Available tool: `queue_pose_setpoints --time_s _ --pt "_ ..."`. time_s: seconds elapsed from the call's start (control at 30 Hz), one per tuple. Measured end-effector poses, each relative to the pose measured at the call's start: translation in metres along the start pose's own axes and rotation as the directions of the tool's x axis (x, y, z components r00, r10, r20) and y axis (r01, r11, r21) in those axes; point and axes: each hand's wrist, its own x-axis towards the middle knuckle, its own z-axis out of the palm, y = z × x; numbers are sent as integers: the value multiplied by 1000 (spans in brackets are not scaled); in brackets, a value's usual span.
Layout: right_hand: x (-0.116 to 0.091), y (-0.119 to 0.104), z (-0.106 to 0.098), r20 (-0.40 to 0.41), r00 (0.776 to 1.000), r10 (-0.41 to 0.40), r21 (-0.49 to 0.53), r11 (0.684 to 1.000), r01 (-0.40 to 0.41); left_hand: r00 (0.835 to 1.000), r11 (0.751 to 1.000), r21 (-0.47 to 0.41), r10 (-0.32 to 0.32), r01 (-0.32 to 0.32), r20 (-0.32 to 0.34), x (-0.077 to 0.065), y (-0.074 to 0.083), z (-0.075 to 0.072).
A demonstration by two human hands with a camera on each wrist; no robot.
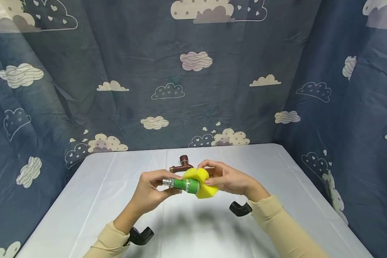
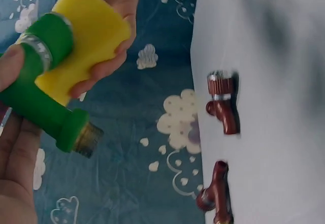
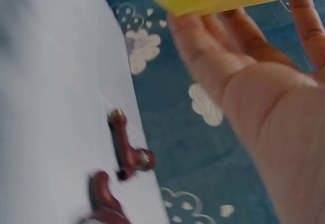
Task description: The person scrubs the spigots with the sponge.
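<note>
Two views alone, head and left wrist, show the green tap [image 1: 181, 184].

green tap [image 1: 184, 185]: partly covered by the left hand [image 1: 153, 191]; its face toward the yellow sponge [image 1: 207, 190] is out of sight.
left hand: cut off toward eight o'clock in the left wrist view.
yellow sponge: partly behind the green tap; cropped at twelve o'clock in the right wrist view.
right hand [image 1: 227, 179]: some fingertips hidden by the yellow sponge; cropped at three o'clock in its wrist view.
lower brown tap [image 2: 220, 196]: cut off at five o'clock; blurred and cropped at seven in the right wrist view.
sleeves [image 1: 283, 229]: cut off at five and seven o'clock in the head view.
</note>
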Motion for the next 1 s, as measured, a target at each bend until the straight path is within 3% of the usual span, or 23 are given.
queue_pose_setpoints --time_s 0.17,0.33,0.5,0.67,0.8,0.93,1.0 --pt "0 9 8 -23 994 -103 181 978 106 984 982 -140 -140 124 -114 -1 0 6" --pt "6 17 19 -168 972 -165 245 948 203 939 955 -225 -247 194 -239 -2 -5 16" --pt "11 22 28 -318 926 -201 199 941 273 884 934 -274 -319 231 -342 1 -9 29" --pt "14 22 36 -433 865 -253 56 951 306 826 914 -291 -386 283 -411 4 -9 39" --pt "15 21 41 -480 805 -348 -148 937 317 796 907 -294 -408 300 -448 4 -10 43" --pt "16 23 44 -497 732 -466 -361 878 314 781 913 -263 -405 313 -475 6 -13 45" --pt "16 24 46 -486 688 -539 -486 821 299 774 912 -247 -408 327 -485 8 -13 46"
